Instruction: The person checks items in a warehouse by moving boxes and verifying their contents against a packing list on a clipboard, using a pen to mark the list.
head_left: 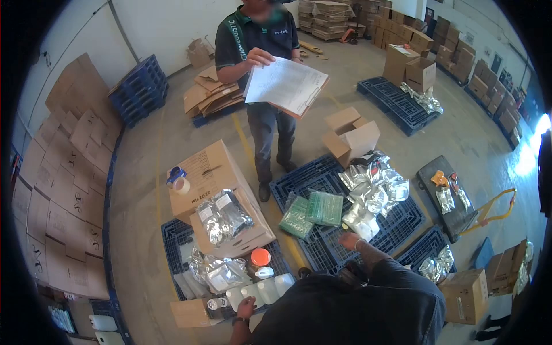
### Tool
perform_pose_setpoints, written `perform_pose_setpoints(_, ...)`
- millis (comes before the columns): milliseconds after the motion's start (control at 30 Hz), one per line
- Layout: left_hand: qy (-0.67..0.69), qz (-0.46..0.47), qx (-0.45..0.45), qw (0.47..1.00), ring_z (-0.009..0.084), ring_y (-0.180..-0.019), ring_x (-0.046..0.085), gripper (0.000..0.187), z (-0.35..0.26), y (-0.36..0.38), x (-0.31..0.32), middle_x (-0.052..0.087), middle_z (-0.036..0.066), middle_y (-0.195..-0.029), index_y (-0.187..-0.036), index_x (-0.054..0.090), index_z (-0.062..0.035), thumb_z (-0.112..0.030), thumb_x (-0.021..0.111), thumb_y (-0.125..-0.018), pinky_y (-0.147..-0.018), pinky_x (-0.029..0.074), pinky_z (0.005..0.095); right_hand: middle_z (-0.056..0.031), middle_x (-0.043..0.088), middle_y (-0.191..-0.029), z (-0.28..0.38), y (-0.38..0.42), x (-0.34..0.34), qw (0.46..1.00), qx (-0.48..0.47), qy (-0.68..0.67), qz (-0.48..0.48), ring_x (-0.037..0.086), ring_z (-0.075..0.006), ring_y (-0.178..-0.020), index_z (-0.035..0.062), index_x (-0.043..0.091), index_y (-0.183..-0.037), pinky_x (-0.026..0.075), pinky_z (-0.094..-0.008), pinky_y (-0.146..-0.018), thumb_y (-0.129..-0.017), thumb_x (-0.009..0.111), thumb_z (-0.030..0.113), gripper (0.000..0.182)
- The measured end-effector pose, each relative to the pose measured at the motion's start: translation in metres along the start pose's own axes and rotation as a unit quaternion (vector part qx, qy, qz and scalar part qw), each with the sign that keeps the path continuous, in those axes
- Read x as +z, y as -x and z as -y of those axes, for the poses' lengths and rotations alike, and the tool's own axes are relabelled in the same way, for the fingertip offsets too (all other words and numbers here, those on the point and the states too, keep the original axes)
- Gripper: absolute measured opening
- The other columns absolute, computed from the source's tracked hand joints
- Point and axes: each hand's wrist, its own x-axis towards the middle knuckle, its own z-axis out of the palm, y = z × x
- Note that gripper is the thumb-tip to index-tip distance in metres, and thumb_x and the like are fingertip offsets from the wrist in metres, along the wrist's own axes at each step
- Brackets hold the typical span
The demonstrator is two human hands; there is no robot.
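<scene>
My left hand is low in the view, its fingertips at the white plastic jugs lined up along the pallet's near edge. Those fingers look stretched rather than wrapped round a jug. Further right, my right hand hangs over the blue plastic pallet, loosely open and holding nothing I can see. Close to it lie a white pouch, green plastic-wrapped packs and a heap of silver foil pouches. An orange-lidded jar stands behind the jugs, beside more foil pouches.
Across from me a person holds papers on a clipboard. A large carton carries tape rolls and foil pouches. An open box stands on the middle pallet. At right is a cart with a yellow handle.
</scene>
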Motion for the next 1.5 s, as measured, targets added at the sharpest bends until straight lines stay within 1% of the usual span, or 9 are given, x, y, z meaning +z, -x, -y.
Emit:
perform_pose_setpoints(67, -0.035, 0.015, -0.018, 0.999, 0.0196, -0.083, 0.067, 0.054, 0.001, 0.009, 0.007, 0.066, 0.013, -0.097, -0.123, 0.055, -0.0001, -0.037, 0.067, -0.086, -0.053, 0.05, 0.0293, -0.0165, 0.065, -0.106, 0.017, 0.008, -0.018, 0.994, -0.069, 0.077, 0.035, 0.061, -0.035, -0.102, 0.008, 0.064, -0.109, 0.048, -0.0441, -0.091, -0.09, 0.048, 0.024, 0.029)
perform_pose_setpoints(233, -0.179, 0.022, 0.056, 0.982, 0.0178, -0.076, 0.066, 0.054, -0.03, 0.05, 0.009, 0.067, 0.017, -0.093, -0.114, 0.06, 0.0051, -0.041, 0.063, -0.087, -0.053, 0.051, 0.0301, -0.0161, 0.066, -0.107, 0.033, 0.015, -0.012, 0.973, 0.129, -0.16, 0.102, 0.06, -0.0356, -0.104, 0.008, 0.067, -0.106, 0.047, -0.0434, -0.091, -0.094, 0.04, 0.042, 0.045)
perform_pose_setpoints(367, -0.194, -0.127, -0.003, 0.973, 0.0233, -0.071, 0.065, 0.051, -0.021, 0.044, 0.001, 0.068, 0.019, -0.082, -0.092, 0.067, 0.007, -0.044, 0.062, -0.087, -0.062, 0.051, 0.0347, -0.0161, 0.067, -0.103, 0.028, -0.003, -0.013, 0.989, 0.05, -0.072, 0.117, 0.061, -0.0355, -0.103, 0.0076, 0.068, -0.101, 0.047, -0.0435, -0.09, -0.093, 0.04, 0.043, 0.046)
perform_pose_setpoints(433, -0.198, -0.177, 0.033, 0.964, 0.0255, -0.07, 0.064, 0.052, -0.003, 0.02, -0.006, 0.067, 0.02, -0.079, -0.085, 0.068, 0.0074, -0.044, 0.062, -0.087, -0.065, 0.05, 0.0361, -0.016, 0.067, -0.103, 0.032, -0.012, -0.025, 0.965, 0.17, -0.158, 0.124, 0.061, -0.0352, -0.102, 0.0095, 0.068, -0.102, 0.047, -0.0437, -0.09, -0.092, 0.041, 0.041, 0.042)
perform_pose_setpoints(567, -0.136, -0.221, 0.075, 0.963, 0.0241, -0.066, 0.061, 0.051, -0.027, 0.019, -0.001, 0.067, 0.016, -0.079, -0.091, 0.066, 0.0054, -0.045, 0.065, -0.085, -0.064, 0.049, 0.036, -0.0149, 0.066, -0.106, -0.005, -0.043, 0.038, 0.998, 0.03, -0.054, 0.034, 0.06, -0.0356, -0.102, 0.0111, 0.069, -0.098, 0.047, -0.0434, -0.091, -0.091, 0.042, 0.042, 0.042)
perform_pose_setpoints(633, -0.05, -0.126, -0.039, 0.99, 0.0177, -0.062, 0.06, 0.048, -0.044, 0.026, 0.004, 0.067, 0.012, -0.078, -0.097, 0.065, 0.0017, -0.044, 0.066, -0.084, -0.057, 0.048, 0.0313, -0.0143, 0.063, -0.115, 0.011, -0.033, 0.012, 0.994, 0.013, -0.11, 0.012, 0.059, -0.0359, -0.105, 0.0116, 0.07, -0.094, 0.047, -0.0432, -0.091, -0.089, 0.042, 0.046, 0.044)
perform_pose_setpoints(867, -0.083, -0.07, -0.031, 0.994, 0.0149, -0.062, 0.06, 0.045, -0.04, 0.032, 0.017, 0.066, 0.007, -0.081, -0.104, 0.064, -0.0037, -0.043, 0.067, -0.083, -0.052, 0.049, 0.0304, -0.0158, 0.067, -0.103, 0.039, -0.029, -0.025, 0.987, 0.133, 0.038, 0.085, 0.061, -0.0341, -0.101, 0.0113, 0.072, -0.091, 0.048, -0.041, -0.089, -0.086, 0.044, 0.051, 0.049)
perform_pose_setpoints(1167, -0.08, -0.043, -0.038, 0.995, 0.0175, -0.066, 0.062, 0.048, -0.029, 0.035, 0.006, 0.066, 0.009, -0.083, -0.11, 0.06, -0.002, -0.042, 0.067, -0.083, -0.053, 0.05, 0.0316, -0.0167, 0.068, -0.099, 0.037, -0.026, -0.02, 0.986, 0.099, -0.119, 0.056, 0.061, -0.0337, -0.101, 0.0086, 0.072, -0.083, 0.048, -0.0418, -0.087, -0.081, 0.05, 0.047, 0.044)
perform_pose_setpoints(1500, -0.069, -0.027, -0.04, 0.996, 0.0263, -0.069, 0.065, 0.047, -0.011, 0.004, -0.005, 0.062, 0.016, -0.087, -0.098, 0.051, 0.0029, -0.039, 0.068, -0.083, -0.056, 0.054, 0.0392, -0.0103, 0.068, -0.069, 0.045, -0.026, -0.029, 0.958, 0.166, -0.231, 0.026, 0.067, -0.0275, -0.07, 0.0088, 0.071, -0.074, 0.053, -0.0387, -0.068, -0.077, 0.056, 0.042, 0.036)
